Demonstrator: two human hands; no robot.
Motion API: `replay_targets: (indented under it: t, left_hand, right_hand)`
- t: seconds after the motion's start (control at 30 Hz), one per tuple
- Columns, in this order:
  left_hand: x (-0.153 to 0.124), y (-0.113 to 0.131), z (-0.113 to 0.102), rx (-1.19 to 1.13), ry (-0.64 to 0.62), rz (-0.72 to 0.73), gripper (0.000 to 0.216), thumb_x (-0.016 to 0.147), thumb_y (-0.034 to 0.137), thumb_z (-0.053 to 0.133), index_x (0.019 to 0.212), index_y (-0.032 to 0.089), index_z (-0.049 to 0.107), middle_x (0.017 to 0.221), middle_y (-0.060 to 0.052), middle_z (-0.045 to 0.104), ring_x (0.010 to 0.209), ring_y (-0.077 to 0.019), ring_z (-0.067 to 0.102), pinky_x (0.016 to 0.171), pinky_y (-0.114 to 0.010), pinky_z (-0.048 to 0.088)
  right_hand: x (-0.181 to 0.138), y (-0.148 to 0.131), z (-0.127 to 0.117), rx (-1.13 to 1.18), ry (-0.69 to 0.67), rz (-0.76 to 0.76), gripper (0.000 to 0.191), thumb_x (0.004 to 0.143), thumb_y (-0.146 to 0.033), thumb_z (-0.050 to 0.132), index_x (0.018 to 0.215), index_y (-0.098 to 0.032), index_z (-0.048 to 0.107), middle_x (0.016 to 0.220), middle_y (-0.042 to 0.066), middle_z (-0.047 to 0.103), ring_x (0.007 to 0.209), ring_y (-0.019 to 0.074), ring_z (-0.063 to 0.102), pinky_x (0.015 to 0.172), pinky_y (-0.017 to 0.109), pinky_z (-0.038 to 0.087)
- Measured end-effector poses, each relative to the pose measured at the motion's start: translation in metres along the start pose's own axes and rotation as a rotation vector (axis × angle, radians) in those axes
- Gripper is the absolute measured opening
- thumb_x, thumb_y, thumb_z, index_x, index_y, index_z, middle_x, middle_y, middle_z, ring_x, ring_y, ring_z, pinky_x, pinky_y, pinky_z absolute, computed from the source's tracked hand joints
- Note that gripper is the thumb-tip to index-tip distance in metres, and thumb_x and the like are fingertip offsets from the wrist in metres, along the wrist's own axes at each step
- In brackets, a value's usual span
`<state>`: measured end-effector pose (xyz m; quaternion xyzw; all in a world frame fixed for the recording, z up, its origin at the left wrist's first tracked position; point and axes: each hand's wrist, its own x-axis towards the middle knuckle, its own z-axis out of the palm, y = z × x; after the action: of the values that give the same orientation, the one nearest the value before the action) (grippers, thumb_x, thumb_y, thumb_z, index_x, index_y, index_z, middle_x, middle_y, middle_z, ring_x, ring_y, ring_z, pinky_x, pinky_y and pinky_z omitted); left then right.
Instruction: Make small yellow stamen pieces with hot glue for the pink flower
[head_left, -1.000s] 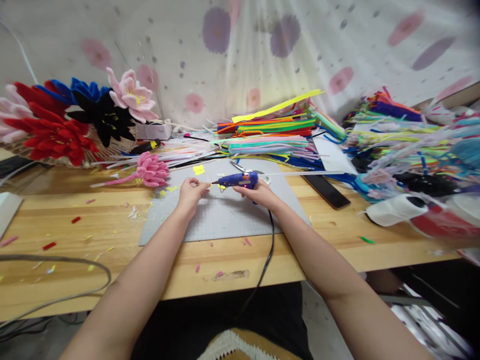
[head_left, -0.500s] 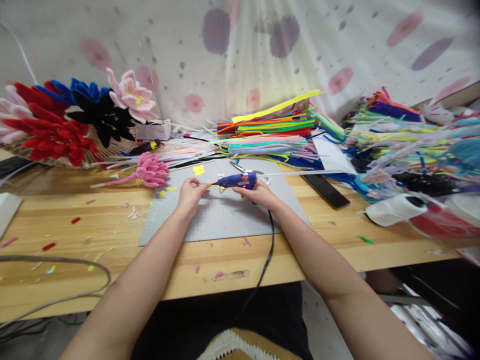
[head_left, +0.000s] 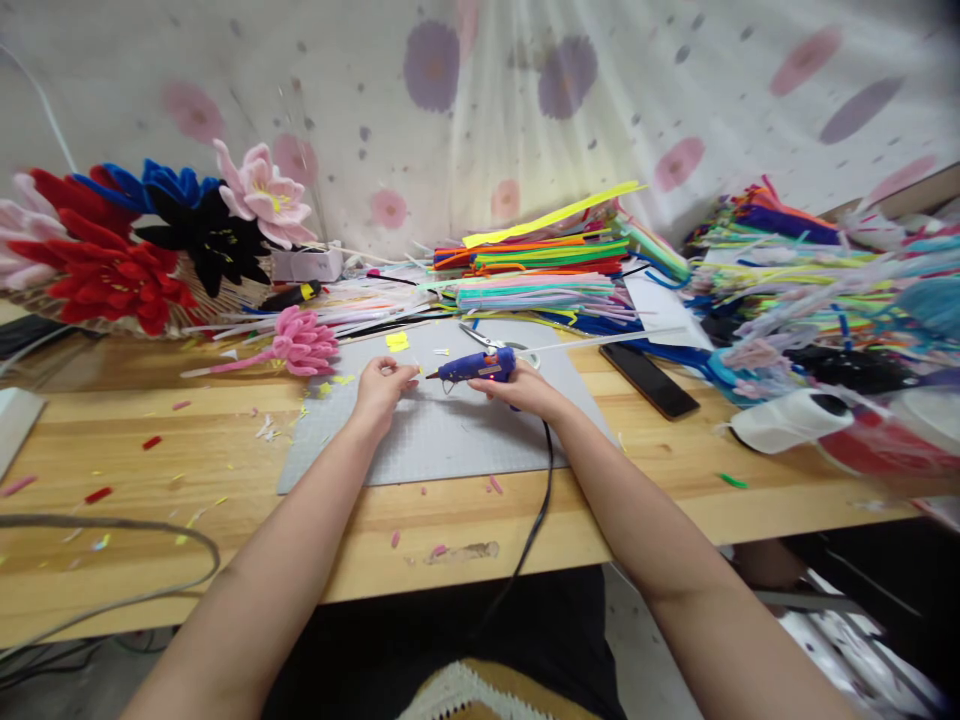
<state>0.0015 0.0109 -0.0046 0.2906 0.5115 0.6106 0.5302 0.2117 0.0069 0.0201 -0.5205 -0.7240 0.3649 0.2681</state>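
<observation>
Right hand (head_left: 525,388) grips blue plastic glue gun (head_left: 472,367) at frame centre, over grey cutting mat (head_left: 450,440). Left hand (head_left: 381,385) fingertips pinched on tiny piece, unclear what, just beside nozzle.

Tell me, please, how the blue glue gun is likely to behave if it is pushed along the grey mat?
The blue glue gun, held in the right hand, looks rigid and probably light. Its black cord trails off the table edge, so it may drag or tug. On the grey mat it would likely slide, not roll.
</observation>
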Motion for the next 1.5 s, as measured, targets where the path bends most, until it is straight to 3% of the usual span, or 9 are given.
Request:
replay_targets:
  t: [0.17,0.27,0.33,0.57,0.83,0.97,1.17,1.37,1.5]
  left_hand:
    - [-0.002,0.002,0.0,-0.029,0.002,-0.009,0.04,0.046,0.012,0.069,0.073,0.018,0.04,0.061,0.005,0.053,0.062,-0.0096,0.059,0.061,-0.025,0.049]
    - [-0.003,0.003,0.001,-0.05,0.014,0.001,0.04,0.048,0.012,0.068,0.073,0.019,0.039,0.062,0.005,0.053,0.063,-0.0093,0.059,0.063,-0.024,0.05]
    - [-0.003,0.003,0.002,-0.061,0.036,0.002,0.039,0.049,0.012,0.068,0.074,0.019,0.038,0.062,0.005,0.053,0.063,-0.0089,0.058,0.064,-0.025,0.05]
    - [-0.002,0.002,0.001,-0.07,0.065,0.004,0.04,0.05,0.012,0.067,0.076,0.019,0.037,0.063,0.005,0.052,0.063,-0.0092,0.058,0.067,-0.026,0.05]
    - [-0.002,0.002,0.002,-0.073,0.095,0.01,0.039,0.052,0.011,0.065,0.074,0.02,0.034,0.061,0.006,0.052,0.062,-0.0092,0.058,0.065,-0.025,0.049]
    - [-0.004,0.004,0.003,-0.08,0.094,0.004,0.04,0.051,0.01,0.065,0.074,0.02,0.033,0.06,0.006,0.051,0.061,-0.0092,0.057,0.064,-0.024,0.048]
    - [-0.005,0.005,0.003,-0.115,0.091,0.001,0.041,0.051,0.01,0.065,0.074,0.021,0.033,0.061,0.007,0.05,0.061,-0.0079,0.057,0.064,-0.023,0.048]
    - [-0.004,0.004,0.002,-0.157,0.074,0.014,0.044,0.048,0.011,0.068,0.071,0.021,0.031,0.061,0.008,0.05,0.062,-0.0058,0.056,0.069,-0.022,0.046]
    - [-0.004,0.001,0.002,-0.175,0.03,0.01,0.048,0.046,0.015,0.07,0.072,0.021,0.03,0.065,0.007,0.053,0.063,-0.0058,0.056,0.072,-0.023,0.044]
  right_hand:
    - [-0.001,0.017,-0.029,0.029,0.321,0.136,0.045,0.065,-0.059,0.058,0.065,-0.015,0.061,0.053,0.002,0.056,0.049,0.0115,0.049,0.05,0.024,0.039]
    - [0.002,0.039,-0.045,-0.048,0.594,0.193,0.042,0.063,-0.056,0.061,0.067,-0.014,0.064,0.059,0.006,0.062,0.062,0.0178,0.057,0.059,0.028,0.044]
    - [0.004,0.054,-0.052,-0.099,0.648,0.221,0.043,0.063,-0.054,0.061,0.074,-0.014,0.066,0.068,0.009,0.066,0.071,0.0218,0.061,0.067,0.031,0.046]
    - [0.013,0.081,-0.058,-0.347,0.579,0.374,0.058,0.067,-0.06,0.055,0.097,-0.012,0.067,0.095,0.017,0.068,0.095,0.0295,0.062,0.079,0.037,0.046]
    - [0.012,0.087,-0.062,-0.202,0.627,0.33,0.049,0.07,-0.056,0.054,0.087,-0.012,0.068,0.09,0.014,0.069,0.09,0.0257,0.063,0.082,0.035,0.045]
    - [0.01,0.084,-0.064,-0.296,0.614,0.413,0.051,0.07,-0.055,0.056,0.095,-0.013,0.067,0.096,0.016,0.068,0.096,0.0292,0.061,0.082,0.038,0.045]
    - [0.001,0.07,-0.069,-0.387,0.474,0.377,0.055,0.068,-0.061,0.056,0.099,-0.017,0.066,0.097,0.014,0.067,0.093,0.0275,0.062,0.076,0.037,0.046]
    - [-0.026,0.046,-0.099,-0.653,0.227,0.516,0.051,0.059,-0.068,0.06,0.054,-0.018,0.057,0.06,0.011,0.06,0.063,0.022,0.057,0.057,0.034,0.038]
    - [-0.02,0.022,-0.07,-0.33,0.017,0.287,0.041,0.061,-0.056,0.066,0.059,-0.018,0.053,0.057,0.002,0.057,0.054,0.0124,0.051,0.051,0.026,0.035]
